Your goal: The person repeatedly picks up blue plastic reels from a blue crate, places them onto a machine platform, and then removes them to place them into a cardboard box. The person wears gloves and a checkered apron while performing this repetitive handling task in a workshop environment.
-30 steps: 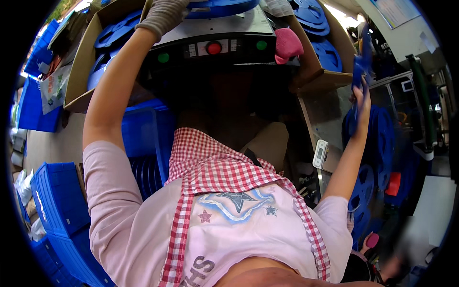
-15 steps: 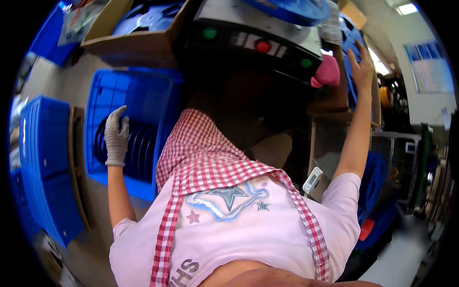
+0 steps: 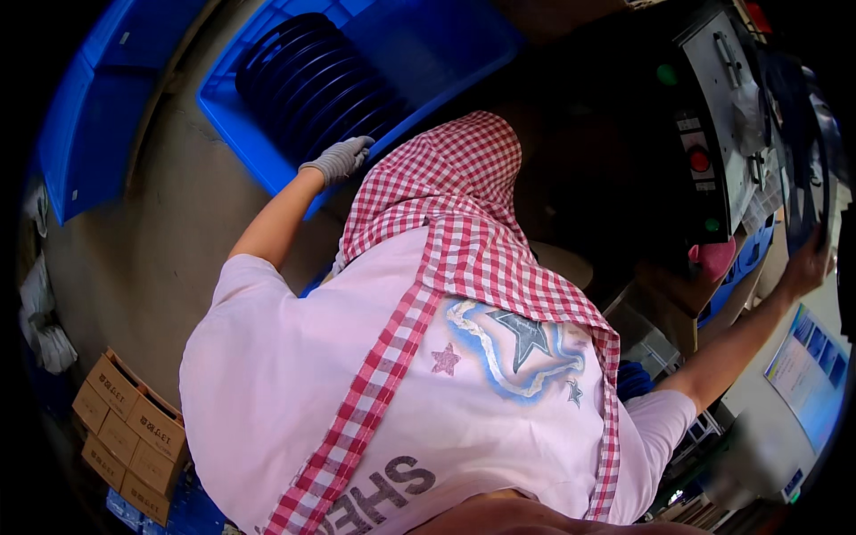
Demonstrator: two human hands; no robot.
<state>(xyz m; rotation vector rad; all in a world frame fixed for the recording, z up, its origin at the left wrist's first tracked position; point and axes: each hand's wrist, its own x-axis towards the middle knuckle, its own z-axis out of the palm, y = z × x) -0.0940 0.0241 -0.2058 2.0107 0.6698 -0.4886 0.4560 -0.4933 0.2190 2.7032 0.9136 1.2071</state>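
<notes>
My left hand [image 3: 342, 159], in a grey knit glove, is closed at the near rim of a blue plastic crate [image 3: 234, 147]. A row of dark round reels [image 3: 321, 80] stands on edge inside that crate. Far to the right, my bare right hand [image 3: 810, 262] is closed on the lower edge of a dark blue reel [image 3: 804, 134], which is tilted up and blurred. Beside this reel is the top of a machine [image 3: 727, 98] with a red button and green ones on its dark front panel.
A pink cloth-like thing [image 3: 713, 259] hangs at the machine's corner, near a carton with blue reels [image 3: 744, 267]. Stacked blue bins [image 3: 102, 125] stand at the left. Several brown cartons [image 3: 134, 437] are at the lower left.
My view has turned toward the left. My left hand has gone from above the reels to the crate's rim and closed. My right hand has left the carton's reel and grips a dark reel.
</notes>
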